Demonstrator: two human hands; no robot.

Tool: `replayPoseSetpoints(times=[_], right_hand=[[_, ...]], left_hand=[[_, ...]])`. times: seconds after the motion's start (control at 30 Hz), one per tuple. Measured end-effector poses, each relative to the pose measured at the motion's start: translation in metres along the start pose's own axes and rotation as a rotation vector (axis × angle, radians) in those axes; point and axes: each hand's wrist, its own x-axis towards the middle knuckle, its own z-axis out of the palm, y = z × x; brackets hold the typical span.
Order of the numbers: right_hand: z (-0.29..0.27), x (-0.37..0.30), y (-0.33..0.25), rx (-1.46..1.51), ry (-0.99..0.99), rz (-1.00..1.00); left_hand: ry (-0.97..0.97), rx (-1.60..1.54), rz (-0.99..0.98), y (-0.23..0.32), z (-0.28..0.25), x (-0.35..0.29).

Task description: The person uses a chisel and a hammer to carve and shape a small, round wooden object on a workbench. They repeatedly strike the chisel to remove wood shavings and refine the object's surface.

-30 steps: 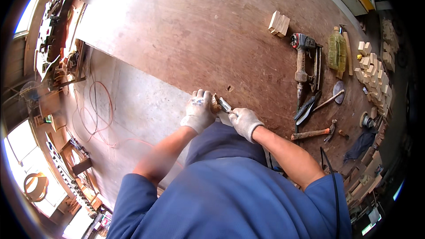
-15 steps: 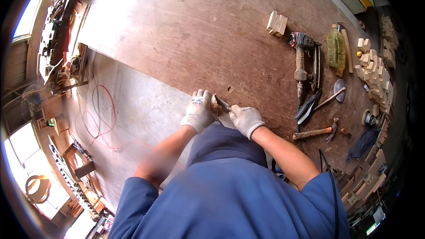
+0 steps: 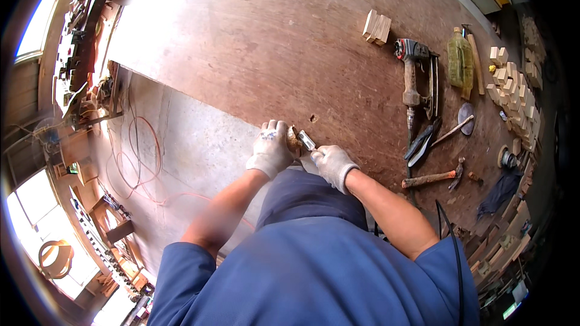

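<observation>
My gloved left hand (image 3: 270, 148) is closed round a rough brown piece (image 3: 293, 142), seemingly wood, at the near edge of the brown worktable. Its far side and underside are hidden by the glove. A short tool with a broad shiny steel blade (image 3: 307, 140), much like a chisel, points from my right hand up and left, close beside the brown piece. My right hand (image 3: 332, 165), also in a white glove, is wrapped round the tool's handle, which it mostly covers. Whether blade and piece touch, I cannot tell.
On the worktable (image 3: 254, 54), to the right, lie a nail gun (image 3: 412, 72), a hammer (image 3: 432, 178), dark-handled pliers-like tools (image 3: 421, 145) and a yellowish plastic bottle (image 3: 460, 63). Small wood blocks (image 3: 513, 93) are heaped farther right; a few blocks (image 3: 376, 28) stand near the back.
The blade in my right hand has turned and shows a bright flat face, slightly away from the brown piece. My left hand has hardly moved. The view has shifted a little.
</observation>
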Motion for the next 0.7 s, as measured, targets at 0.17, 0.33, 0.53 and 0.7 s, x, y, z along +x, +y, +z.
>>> replayPoseSetpoints(times=[0.17, 0.33, 0.53, 0.7], right_hand=[[-0.006, -0.003, -0.003, -0.378, 0.113, -0.135], [-0.009, 0.004, 0.013, -0.646, 0.168, -0.271], [-0.009, -0.001, 0.029, -0.750, 0.334, -0.415], [-0.023, -0.012, 0.020, -0.087, 0.079, -0.195]], left_hand=[[0.006, 0.007, -0.004, -0.003, 0.009, -0.001], [0.066, -0.004, 0.026, -0.003, 0.007, 0.002], [0.129, -0.020, 0.038, 0.001, 0.007, -0.002], [0.074, 0.017, 0.019, -0.004, 0.011, 0.000]])
